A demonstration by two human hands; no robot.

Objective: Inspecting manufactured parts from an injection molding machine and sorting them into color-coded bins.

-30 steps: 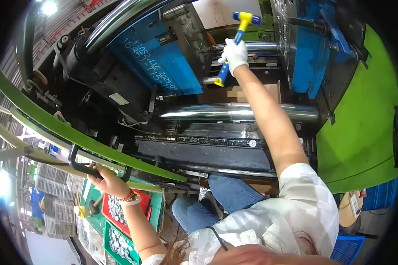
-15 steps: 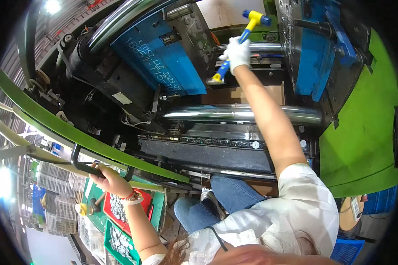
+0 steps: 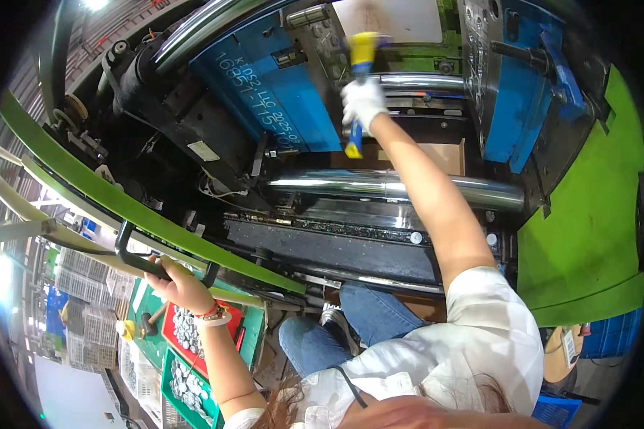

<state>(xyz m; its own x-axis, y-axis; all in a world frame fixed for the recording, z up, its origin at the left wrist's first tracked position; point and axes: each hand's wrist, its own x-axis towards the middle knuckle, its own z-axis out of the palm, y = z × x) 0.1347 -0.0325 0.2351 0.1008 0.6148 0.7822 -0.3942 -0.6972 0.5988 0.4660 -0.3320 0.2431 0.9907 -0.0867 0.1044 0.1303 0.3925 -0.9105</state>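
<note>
My right hand (image 3: 365,104), in a white glove, is wrapped round the handle of a yellow and blue mallet (image 3: 363,48). The mallet's head is up and blurred by motion, while the yellow butt of its handle points down. It is close beside the face of the left blue mould half (image 3: 299,107), inside the open machine; whether it touches is hard to tell. Across the gap stands the right blue mould half (image 3: 511,107). Bare and low on the left, my left hand (image 3: 182,287) is closed on the black door handle (image 3: 132,260) of the green machine door (image 3: 150,222).
Shiny steel tie bars (image 3: 329,183) cross the machine in front of my right arm. A red tray (image 3: 206,318) and a green tray (image 3: 173,386), both with many small grey parts, lie at the lower left. A green panel (image 3: 587,243) borders the right side.
My right hand has moved left and slightly down with the mallet, toward the left mould half, and the mallet has turned more upright. My left hand keeps its hold on the door handle.
</note>
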